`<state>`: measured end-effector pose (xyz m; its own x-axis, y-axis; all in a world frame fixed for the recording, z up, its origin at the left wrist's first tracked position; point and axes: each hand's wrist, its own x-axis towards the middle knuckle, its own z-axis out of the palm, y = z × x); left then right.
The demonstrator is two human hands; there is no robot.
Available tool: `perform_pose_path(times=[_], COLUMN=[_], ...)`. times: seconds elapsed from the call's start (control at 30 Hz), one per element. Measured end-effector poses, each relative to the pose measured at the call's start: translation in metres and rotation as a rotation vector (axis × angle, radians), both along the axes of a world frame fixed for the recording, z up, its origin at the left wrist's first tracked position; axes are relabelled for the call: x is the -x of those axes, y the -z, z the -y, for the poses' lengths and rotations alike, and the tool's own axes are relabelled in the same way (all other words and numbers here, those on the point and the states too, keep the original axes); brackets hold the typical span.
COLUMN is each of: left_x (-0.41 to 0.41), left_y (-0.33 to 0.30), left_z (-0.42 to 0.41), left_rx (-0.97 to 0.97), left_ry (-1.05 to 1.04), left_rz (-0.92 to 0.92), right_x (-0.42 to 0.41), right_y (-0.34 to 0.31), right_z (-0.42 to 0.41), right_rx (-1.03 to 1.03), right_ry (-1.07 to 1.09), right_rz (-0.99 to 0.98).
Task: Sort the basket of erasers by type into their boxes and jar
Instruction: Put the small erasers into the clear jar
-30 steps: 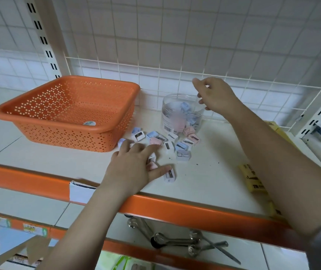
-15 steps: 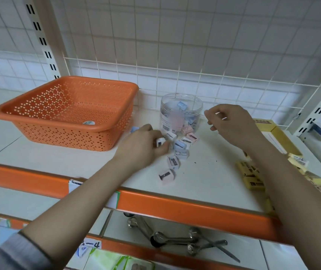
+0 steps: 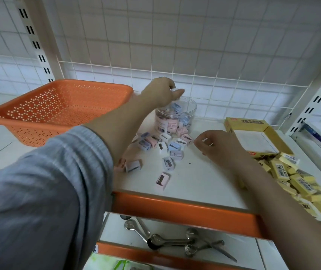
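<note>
My left hand (image 3: 160,93) hovers over the open mouth of the clear plastic jar (image 3: 186,112), fingers closed on small pastel erasers, one white piece showing at the fingertips. The jar holds several pink and blue erasers. A loose pile of pastel erasers (image 3: 163,145) lies on the shelf in front of the jar, with a few strays such as a pink one (image 3: 162,181) nearer the edge. My right hand (image 3: 219,146) rests low beside the pile, fingers curled, nothing visible in it. The orange basket (image 3: 39,115) stands at the left.
An open yellow cardboard box (image 3: 272,133) sits at the right, with a heap of yellow erasers (image 3: 299,184) spilling toward the shelf's orange front edge (image 3: 185,207). A wire grid backs the shelf. Metal spoons (image 3: 167,240) lie on the shelf below.
My left hand picked erasers from the pile and rose to the jar's mouth. My right hand came down from the jar to the shelf beside the pile.
</note>
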<state>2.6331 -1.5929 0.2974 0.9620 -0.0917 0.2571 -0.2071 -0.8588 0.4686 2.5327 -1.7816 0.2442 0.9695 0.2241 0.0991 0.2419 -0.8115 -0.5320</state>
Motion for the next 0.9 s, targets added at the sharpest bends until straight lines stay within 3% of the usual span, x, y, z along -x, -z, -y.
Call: perform_pose_path(times=[0.13,0.3,0.43,0.6,0.7,0.77,0.9], left_x=[-0.004,0.021,0.066,0.121,0.138,0.143,0.151], left_y=[-0.005,-0.003,0.012,0.044,0.063,0.071,0.077], left_z=[-0.005,-0.022,-0.031,-0.036,-0.036,-0.036,-0.039], left_rx=[-0.051,-0.021,0.037,0.201,0.269,0.253,0.2], left_ry=[0.092,0.087,0.072,0.045,-0.024,-0.034,-0.035], left_rz=[-0.128,-0.062,0.019,0.079,0.132,0.149,0.162], right_x=[0.001,-0.009,-0.021,-0.022,-0.013,-0.01,-0.01], right_y=[0.002,0.011,0.022,0.037,0.048,0.051,0.047], right_z=[-0.006,-0.027,-0.039,-0.043,-0.048,-0.049,-0.043], right_rx=[0.023,0.068,0.305,0.392,0.445,0.465,0.54], right_ry=[-0.01,-0.148,-0.232,-0.191,-0.154,-0.12,-0.051], right_rz=[0.005,-0.018,-0.085,0.065,0.354,0.405,0.309])
